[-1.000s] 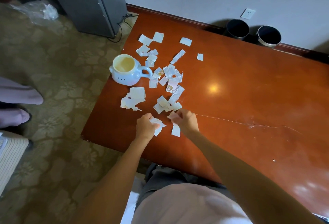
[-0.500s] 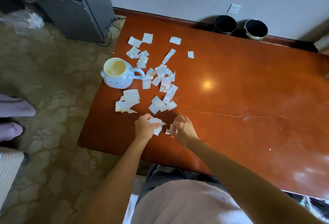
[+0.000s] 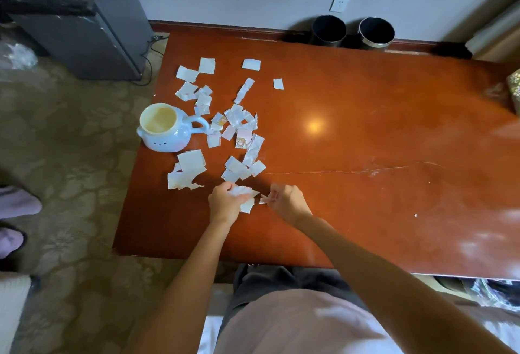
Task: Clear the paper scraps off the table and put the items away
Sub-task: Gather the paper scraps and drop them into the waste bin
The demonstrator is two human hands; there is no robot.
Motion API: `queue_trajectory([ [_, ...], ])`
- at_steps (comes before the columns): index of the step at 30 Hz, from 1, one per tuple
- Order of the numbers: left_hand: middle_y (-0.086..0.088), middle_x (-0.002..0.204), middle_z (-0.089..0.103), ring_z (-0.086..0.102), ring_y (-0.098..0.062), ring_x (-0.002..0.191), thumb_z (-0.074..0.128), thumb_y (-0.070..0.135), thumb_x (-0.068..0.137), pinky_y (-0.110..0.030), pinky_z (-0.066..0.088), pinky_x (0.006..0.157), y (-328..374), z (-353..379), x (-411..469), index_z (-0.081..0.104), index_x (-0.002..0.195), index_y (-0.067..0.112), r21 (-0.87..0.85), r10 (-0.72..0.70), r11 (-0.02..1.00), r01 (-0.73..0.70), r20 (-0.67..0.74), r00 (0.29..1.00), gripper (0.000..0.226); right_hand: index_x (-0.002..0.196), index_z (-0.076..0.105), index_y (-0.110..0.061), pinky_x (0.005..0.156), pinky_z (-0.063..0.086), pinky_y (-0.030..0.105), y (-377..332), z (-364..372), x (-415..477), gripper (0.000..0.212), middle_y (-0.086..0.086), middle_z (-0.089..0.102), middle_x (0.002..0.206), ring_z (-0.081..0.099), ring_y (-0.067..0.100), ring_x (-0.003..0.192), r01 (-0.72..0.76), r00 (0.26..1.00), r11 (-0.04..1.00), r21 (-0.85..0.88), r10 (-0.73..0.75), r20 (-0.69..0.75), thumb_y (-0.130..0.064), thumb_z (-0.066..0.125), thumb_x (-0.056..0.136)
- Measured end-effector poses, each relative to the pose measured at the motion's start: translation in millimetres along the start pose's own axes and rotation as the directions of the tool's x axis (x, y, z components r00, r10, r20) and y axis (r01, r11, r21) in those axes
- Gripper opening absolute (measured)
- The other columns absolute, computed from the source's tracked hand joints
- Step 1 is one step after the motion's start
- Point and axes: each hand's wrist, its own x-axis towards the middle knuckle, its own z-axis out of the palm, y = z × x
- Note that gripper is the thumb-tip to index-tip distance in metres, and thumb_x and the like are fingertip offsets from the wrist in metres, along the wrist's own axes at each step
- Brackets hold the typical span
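Several white paper scraps (image 3: 237,121) lie scattered over the left half of a glossy red-brown table (image 3: 365,142). A pale blue mug (image 3: 163,128) stands near the table's left edge, beside the scraps. Near the front edge my left hand (image 3: 226,203) grips a small bunch of gathered scraps (image 3: 244,197). Just to its right, my right hand (image 3: 284,201) pinches a single scrap (image 3: 264,200), held close to the bunch.
Two dark round bins (image 3: 327,29) (image 3: 375,32) stand on the floor behind the table by the wall. A grey cabinet (image 3: 84,24) sits at the back left. Another person's feet (image 3: 17,204) are on the carpet at left. A patterned box (image 3: 515,91) shows at the right edge.
My right hand lifted a scrap off the table and brought it toward the bunch in my left hand. The camera has tilted up slightly.
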Motion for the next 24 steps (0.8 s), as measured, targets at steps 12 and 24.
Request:
queue_trajectory([
  [12, -0.003, 0.082, 0.059, 0.051, -0.007, 0.056, 0.066, 0.023, 0.085, -0.012, 0.040, 0.047, 152.3, 111.2, -36.8, 0.055, 0.089, 0.016, -0.077, 0.305, 0.952, -0.295, 0.259, 0.916, 0.013, 0.056, 0.040, -0.010, 0.038, 0.028, 0.015, 102.1, -147.6, -49.7, 0.032, -0.007, 0.044, 0.049, 0.035, 0.012, 0.047, -0.202, 0.818, 0.866, 0.458, 0.406, -0.407, -0.002, 0.057, 0.080],
  [24, -0.006, 0.061, 0.048, 0.043, -0.002, 0.037, 0.067, 0.007, 0.082, 0.002, 0.034, 0.038, 352.6, 430.2, -213.3, 0.055, 0.088, 0.006, -0.217, 0.495, 0.850, -0.480, 0.642, 0.586, 0.014, 0.058, 0.037, -0.010, 0.043, 0.025, 0.019, 381.9, -342.9, -186.8, 0.033, 0.004, 0.043, 0.055, 0.033, 0.013, 0.052, -0.083, 0.347, 0.663, 0.744, 0.719, -0.602, -0.009, 0.058, 0.082],
])
